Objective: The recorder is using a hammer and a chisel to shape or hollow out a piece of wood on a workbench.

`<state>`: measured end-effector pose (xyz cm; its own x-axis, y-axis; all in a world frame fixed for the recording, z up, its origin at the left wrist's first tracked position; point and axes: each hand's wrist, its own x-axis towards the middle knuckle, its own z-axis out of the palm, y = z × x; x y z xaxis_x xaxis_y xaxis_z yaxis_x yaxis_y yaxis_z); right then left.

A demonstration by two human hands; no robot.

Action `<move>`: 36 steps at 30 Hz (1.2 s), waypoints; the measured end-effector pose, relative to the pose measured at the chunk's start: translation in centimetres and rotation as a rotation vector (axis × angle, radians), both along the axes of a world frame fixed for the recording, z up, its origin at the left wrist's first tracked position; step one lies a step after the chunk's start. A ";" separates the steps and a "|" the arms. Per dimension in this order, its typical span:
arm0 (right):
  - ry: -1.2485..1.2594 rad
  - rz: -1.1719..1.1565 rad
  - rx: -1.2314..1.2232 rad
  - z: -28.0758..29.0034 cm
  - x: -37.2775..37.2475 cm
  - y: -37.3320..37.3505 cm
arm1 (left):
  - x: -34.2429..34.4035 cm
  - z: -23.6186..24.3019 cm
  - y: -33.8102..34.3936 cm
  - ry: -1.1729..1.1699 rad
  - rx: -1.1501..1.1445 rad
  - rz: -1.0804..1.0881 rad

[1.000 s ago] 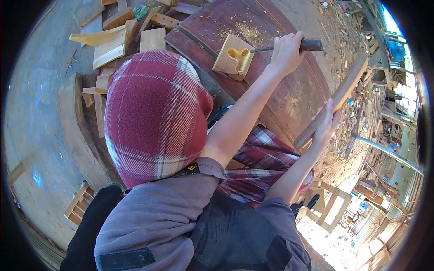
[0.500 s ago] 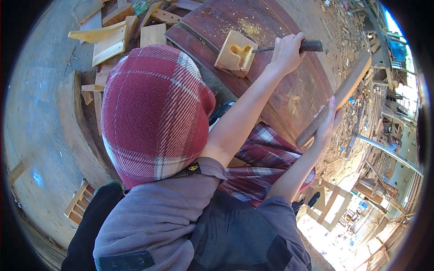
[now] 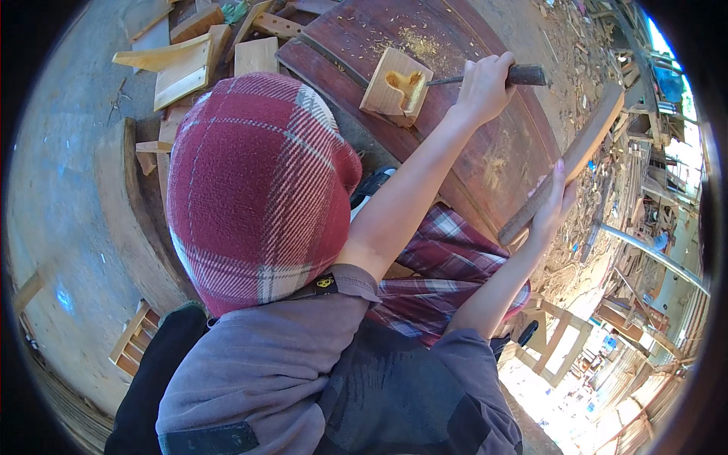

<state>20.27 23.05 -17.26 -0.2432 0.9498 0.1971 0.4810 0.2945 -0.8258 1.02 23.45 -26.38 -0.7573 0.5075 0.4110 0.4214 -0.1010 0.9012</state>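
Observation:
A pale square wood block (image 3: 381, 85) with a curved, lobed hollow cut into it rests on a dark red-brown wooden board. My left hand (image 3: 485, 89) is wrapped round a chisel (image 3: 526, 75), whose thin metal blade points left. The blade's tip is at the right edge of the block; whether it touches cannot be made out. Lower and to the right, my right hand (image 3: 552, 206) grips a long, thick wooden bar (image 3: 588, 144) near its lower part. The bar slants up to the right, apart from the chisel handle.
Shavings (image 3: 418, 44) lie on the board (image 3: 485, 163) behind the block. Wood offcuts (image 3: 182, 72) are heaped at the far left, and wood scraps litter the ground at right. My raised knee in red plaid cloth (image 3: 254, 189) fills the left middle.
My left hand and the chisel have shifted slightly right, the tip drawing back a little from the hollow. The wooden bar and my right hand have barely moved.

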 end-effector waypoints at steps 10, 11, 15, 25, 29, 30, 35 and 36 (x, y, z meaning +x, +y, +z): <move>0.010 0.019 -0.038 0.3 -0.1 -0.3 | 0.1 -0.1 -0.2 -0.006 0.021 -0.010; 0.015 0.009 -0.048 0.4 -0.2 -0.5 | 0.1 -0.1 -0.3 -0.007 0.019 -0.010; 0.032 0.012 -0.061 0.6 -0.5 -0.8 | 0.0 -0.2 -0.2 -0.004 0.009 -0.005; -0.031 -0.023 -0.056 0.3 -0.2 -0.4 | 0.1 -0.3 -0.3 0.011 0.020 -0.004; -0.043 -0.019 -0.041 0.3 -0.2 -0.3 | -0.1 -0.5 -0.3 0.015 0.010 0.008; -0.046 -0.018 -0.039 0.3 -0.3 -0.3 | -0.1 -0.4 -0.3 0.011 0.015 0.010; -0.093 -0.013 -0.016 -0.1 0.6 0.5 | 0.0 -0.3 -0.4 0.004 0.027 -0.004; -0.121 -0.009 -0.016 -0.1 0.5 0.5 | 0.0 -0.3 -0.4 0.006 0.025 -0.005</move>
<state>20.81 23.54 -17.34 -0.2562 0.9547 0.1512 0.5802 0.2770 -0.7659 0.97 23.01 -26.70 -0.7524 0.5007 0.4280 0.4262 -0.1254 0.8959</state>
